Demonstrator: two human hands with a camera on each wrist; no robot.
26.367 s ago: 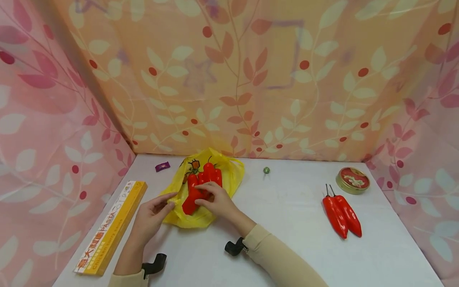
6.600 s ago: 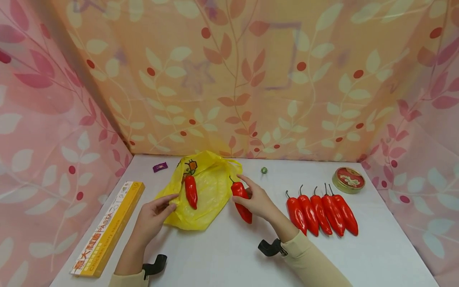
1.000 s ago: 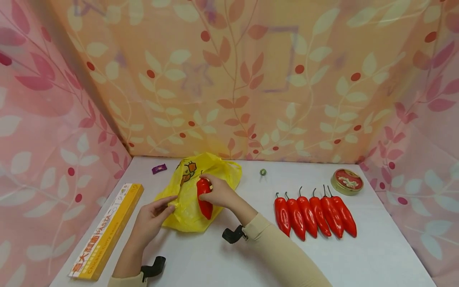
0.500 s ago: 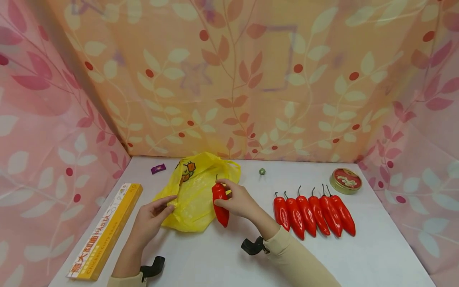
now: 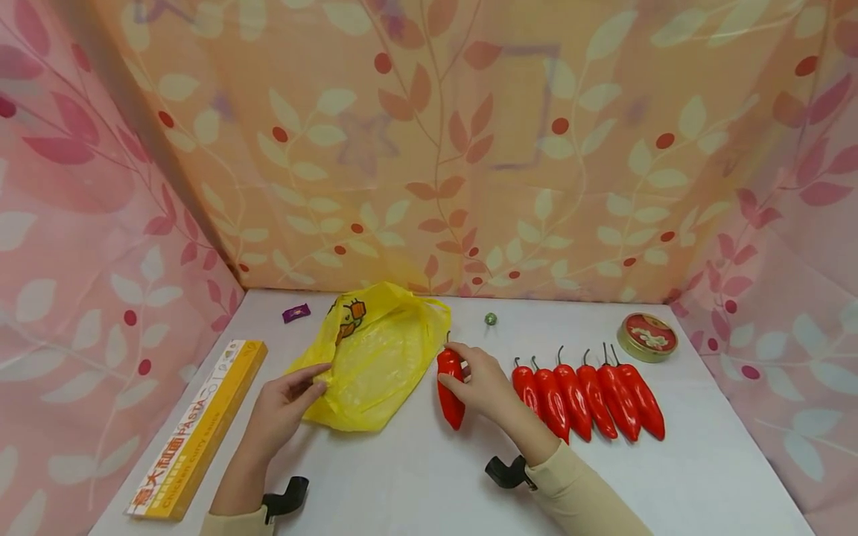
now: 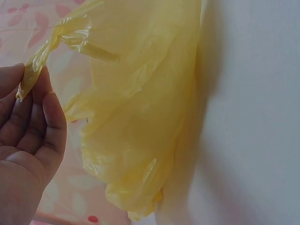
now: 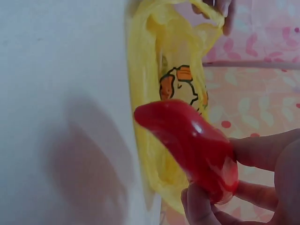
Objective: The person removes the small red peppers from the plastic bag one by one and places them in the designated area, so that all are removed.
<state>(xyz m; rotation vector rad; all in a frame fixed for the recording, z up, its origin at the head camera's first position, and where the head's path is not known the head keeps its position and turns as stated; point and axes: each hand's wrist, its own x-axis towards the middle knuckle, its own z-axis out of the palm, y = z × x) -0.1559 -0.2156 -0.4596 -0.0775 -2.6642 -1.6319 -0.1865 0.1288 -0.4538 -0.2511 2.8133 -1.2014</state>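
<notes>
My right hand [image 5: 484, 381] holds a red chili pepper [image 5: 450, 391] by its stem end, just right of the yellow plastic bag [image 5: 378, 365]. In the right wrist view the pepper [image 7: 187, 140] hangs clear of the white surface, its shadow falling below it. My left hand [image 5: 281, 409] pinches the near left edge of the bag between thumb and fingertips; the left wrist view shows a twisted strip of plastic [image 6: 35, 70] there. The bag lies spread with its mouth open, and no pepper shows inside. Several red peppers [image 5: 579, 402] lie side by side in a row on the right.
A yellow and white pasta box [image 5: 201, 428] lies slanted at the left. Along the back are a purple wrapped candy [image 5: 296, 313] and a small green lollipop [image 5: 491, 319]. A round tin [image 5: 647, 337] with a red lid stands at the back right. Patterned cloth walls enclose the table.
My right hand has drawn the pepper out from over the bag and carried it right, toward the row. The row has grown from two peppers since the oldest frame. My left hand stays put.
</notes>
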